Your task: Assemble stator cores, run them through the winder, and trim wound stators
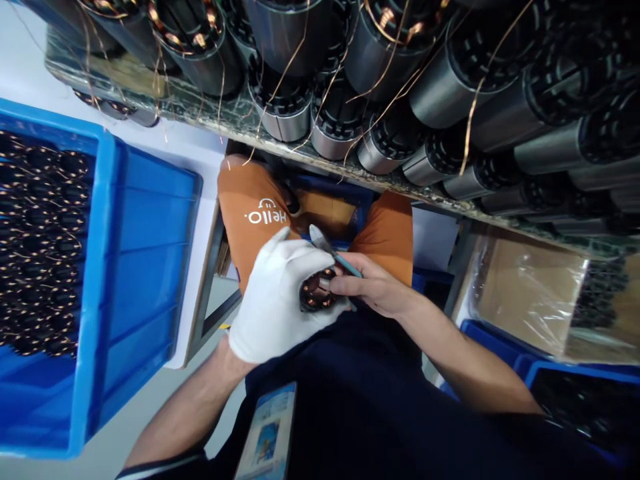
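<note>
My left hand (283,293), in a white glove, is wrapped round a motor stator (316,293) with a dark body and copper windings at its open end. It holds the stator above my lap, the open end facing my right hand. My bare right hand (373,283) grips a slim tool with a teal handle (349,264). Its thumb and finger press close to the stator's opening, beside a small pale piece (325,284) that I cannot make out. The tool's working end is hidden by the fingers and the glove.
Metal stators (287,120) with loose copper wires crowd the bench (200,113) ahead. On the left a blue crate (150,247) holds rows of wound parts (43,247). A cardboard box (530,287) and blue bins (500,347) stand right. A phone (267,433) lies against my body.
</note>
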